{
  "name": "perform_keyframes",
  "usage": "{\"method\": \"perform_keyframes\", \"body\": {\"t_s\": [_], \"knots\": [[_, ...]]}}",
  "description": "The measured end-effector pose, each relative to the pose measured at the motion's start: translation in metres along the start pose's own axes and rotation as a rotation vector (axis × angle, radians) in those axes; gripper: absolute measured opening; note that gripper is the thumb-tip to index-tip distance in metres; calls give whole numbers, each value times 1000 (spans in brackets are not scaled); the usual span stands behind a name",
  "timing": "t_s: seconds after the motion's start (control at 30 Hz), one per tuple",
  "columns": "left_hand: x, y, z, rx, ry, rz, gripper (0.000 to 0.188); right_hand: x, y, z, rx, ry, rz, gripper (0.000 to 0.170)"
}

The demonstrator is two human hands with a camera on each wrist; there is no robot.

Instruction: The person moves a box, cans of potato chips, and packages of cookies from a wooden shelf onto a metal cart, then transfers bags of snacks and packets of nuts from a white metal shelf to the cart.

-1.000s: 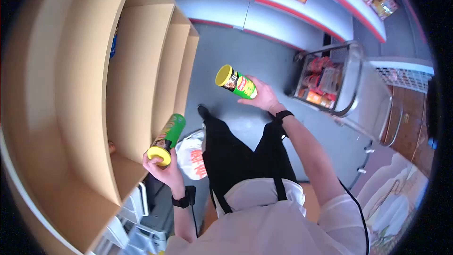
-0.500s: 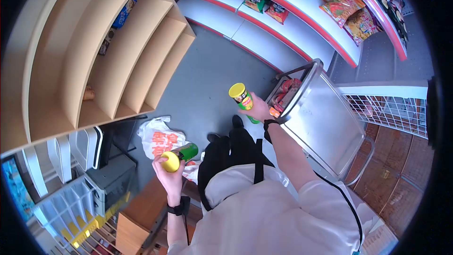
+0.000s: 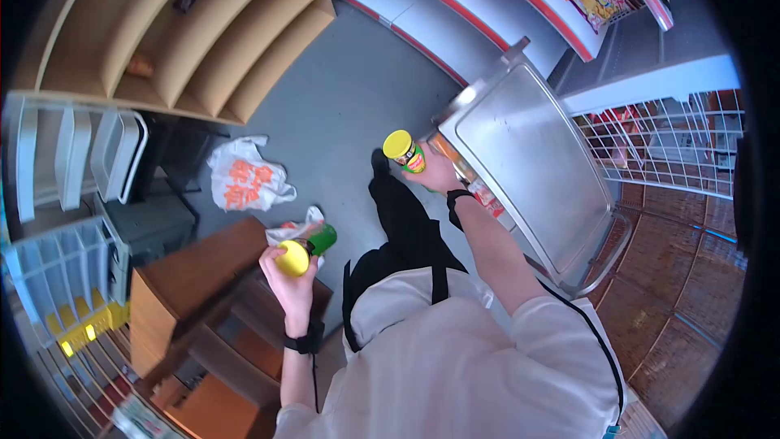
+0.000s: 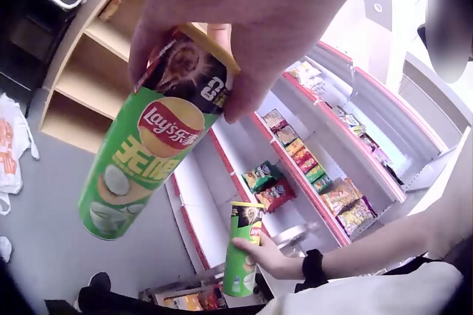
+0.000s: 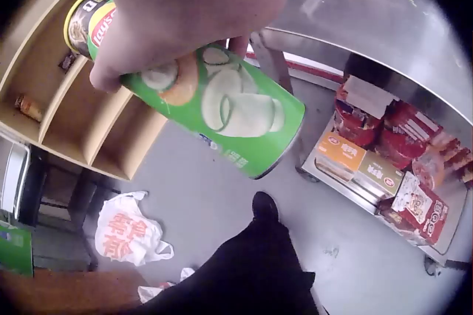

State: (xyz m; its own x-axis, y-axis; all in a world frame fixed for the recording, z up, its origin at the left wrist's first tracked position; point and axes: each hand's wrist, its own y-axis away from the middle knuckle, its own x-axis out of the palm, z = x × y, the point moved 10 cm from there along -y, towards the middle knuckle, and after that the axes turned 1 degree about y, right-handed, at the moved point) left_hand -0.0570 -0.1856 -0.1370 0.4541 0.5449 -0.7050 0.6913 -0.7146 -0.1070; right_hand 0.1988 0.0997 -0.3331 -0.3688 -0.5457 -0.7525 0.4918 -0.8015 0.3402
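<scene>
Each hand holds a green Lay's chip can with a yellow lid. My left hand [image 3: 290, 289] grips the lid end of one chip can [image 4: 140, 160]; its green base points away and slants downward in the left wrist view. Around the middle of the other chip can [image 5: 222, 104] are the fingers of my right hand [image 3: 439, 172]. That can's yellow lid [image 3: 399, 145] faces up toward the head camera, and the right hand is close beside the steel trolley [image 3: 532, 162]. Both cans are in the air above the floor, apart from each other.
Packaged foods [image 5: 410, 145] sit on the trolley's lower level. Wooden shelving [image 3: 276, 8] stands at upper left, white red-edged shelves [image 3: 455, 28] with snack bags at the top. A white plastic bag [image 3: 248, 175] lies on the floor near brown wooden furniture [image 3: 203, 268].
The head view has turned: the wooden shelving has shifted to the upper left, and the trolley top and brown furniture have come into view. Both hands still hold their cans.
</scene>
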Motion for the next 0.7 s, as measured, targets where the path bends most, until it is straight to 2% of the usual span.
{"method": "perform_keyframes", "body": {"t_s": [0.1, 0.17, 0.23, 0.33, 0.37, 0.53, 0.57, 0.63, 0.7], "knots": [[7, 70, 21, -7, 18, 32, 58, 38, 63, -31, 6, 8, 18, 75], [15, 117, 39, -39, 28, 56, 60, 62, 107, -61, 200, -29, 111, 78], [21, 165, 50, -106, 35, 70, 62, 85, 158, -97, 223, -51, 94, 78], [33, 231, 63, -193, 27, 81, 67, 83, 213, -144, 206, -94, -217, 78], [38, 254, 69, -227, 11, 83, 71, 91, 231, -163, 212, -78, -209, 78], [95, 352, 122, -387, -2, 148, 80, 109, 297, -283, 490, -101, -294, 76], [111, 367, 134, -390, -37, 140, 79, 115, 308, -315, 562, -135, -333, 74], [143, 389, 145, -424, -33, 123, 76, 131, 316, -371, 561, -152, -353, 72], [169, 422, 157, -416, -89, 151, 70, 139, 335, -431, 581, -90, -472, 71]]}}
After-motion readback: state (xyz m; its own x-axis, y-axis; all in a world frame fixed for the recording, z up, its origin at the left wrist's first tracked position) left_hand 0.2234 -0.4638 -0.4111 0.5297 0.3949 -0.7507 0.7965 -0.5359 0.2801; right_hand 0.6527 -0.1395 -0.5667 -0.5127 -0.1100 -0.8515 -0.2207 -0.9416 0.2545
